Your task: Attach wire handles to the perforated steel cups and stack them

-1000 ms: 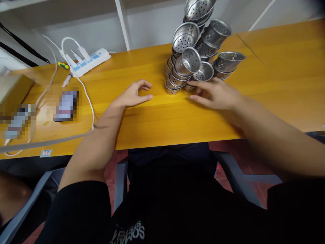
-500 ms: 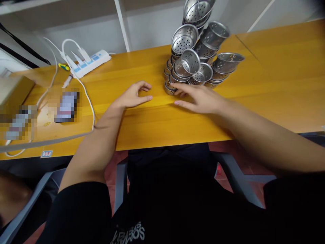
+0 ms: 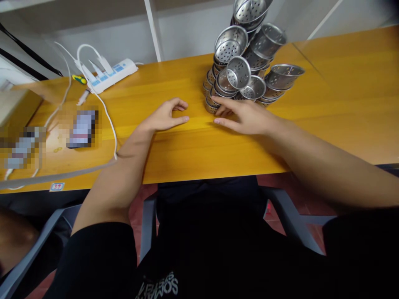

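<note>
A tall pile of perforated stainless-steel cups [image 3: 238, 74] stands on the yellow wooden table, several of them nested and tilted with their mouths facing me. My right hand [image 3: 249, 116] is at the front foot of the pile, thumb and fingers apart. Its index fingertip overlaps a low cup [image 3: 212, 106] in view; whether it touches I cannot tell. To the left of the pile, my left hand [image 3: 166, 116] hovers at or rests on the table with fingers loosely curved, thumb apart, and nothing in it.
On the left are a white power strip [image 3: 116, 77] with plugs and cables, a blurred phone [image 3: 82, 128], a second blurred device [image 3: 21, 149] and a box [image 3: 18, 112]. A yellow-green handled object [image 3: 80, 79] lies behind. Part of another person [image 3: 15, 241] shows at lower left.
The view has shifted slightly, so the pile appears a little farther right and higher. Both hands keep nearly the same pose; the right fingers overlap the low cups slightly differently.
</note>
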`<state>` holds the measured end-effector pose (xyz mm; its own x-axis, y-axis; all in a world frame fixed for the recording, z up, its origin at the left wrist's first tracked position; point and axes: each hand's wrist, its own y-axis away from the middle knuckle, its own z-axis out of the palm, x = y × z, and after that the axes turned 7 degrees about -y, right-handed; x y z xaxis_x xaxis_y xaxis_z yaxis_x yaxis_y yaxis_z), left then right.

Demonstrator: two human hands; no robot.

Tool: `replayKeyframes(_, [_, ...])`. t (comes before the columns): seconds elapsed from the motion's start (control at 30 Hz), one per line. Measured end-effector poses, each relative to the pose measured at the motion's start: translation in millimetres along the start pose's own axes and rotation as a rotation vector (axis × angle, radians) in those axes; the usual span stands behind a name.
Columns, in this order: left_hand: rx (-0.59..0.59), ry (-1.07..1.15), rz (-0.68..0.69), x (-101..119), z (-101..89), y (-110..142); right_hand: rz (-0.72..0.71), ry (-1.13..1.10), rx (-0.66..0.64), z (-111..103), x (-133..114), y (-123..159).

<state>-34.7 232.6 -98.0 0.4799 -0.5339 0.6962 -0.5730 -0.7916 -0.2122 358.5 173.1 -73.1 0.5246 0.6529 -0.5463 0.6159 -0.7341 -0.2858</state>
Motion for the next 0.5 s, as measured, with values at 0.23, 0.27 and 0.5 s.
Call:
replayKeyframes(0.23, [-0.002,-0.013,-0.011,-1.9,-0.4,-0.5,0.006,-0.008,0.010,-2.4,2.3,-2.1])
replayKeyframes(0.27, [-0.001,-0.013,-0.014,-1.3,-0.5,-0.5,0.006,-0.008,0.009,-2.6,2.2,-2.4])
replayKeyframes(0.5, [0.005,-0.010,-0.010,0.8,-0.5,-0.5,0.030,-0.030,0.010,-3.3,4.5,-4.0])
